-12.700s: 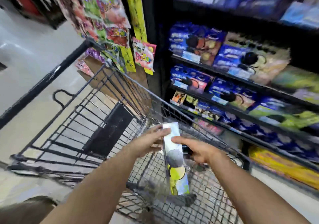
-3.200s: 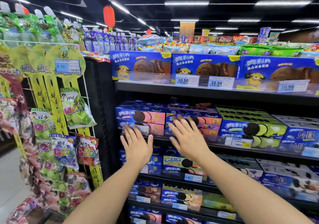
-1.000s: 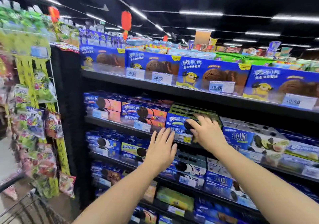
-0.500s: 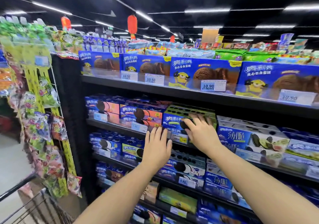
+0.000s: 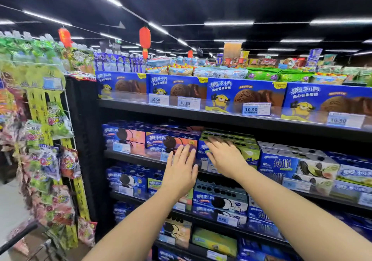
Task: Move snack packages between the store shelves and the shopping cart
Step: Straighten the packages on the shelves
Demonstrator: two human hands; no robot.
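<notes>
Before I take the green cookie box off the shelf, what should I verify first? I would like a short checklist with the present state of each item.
1. Right hand on the green box: ok, its fingers lie flat across the top front edge.
2. Grip around the box: not ok, the fingers are straight, not curled.
3. Left hand free to help: ok, open and holding nothing, in front of the shelf edge.
4. Room above the box: ok, a dark gap shows under the upper shelf.
5. Cart within reach: cannot tell, only a dark bar shows at the lower left corner.
</notes>
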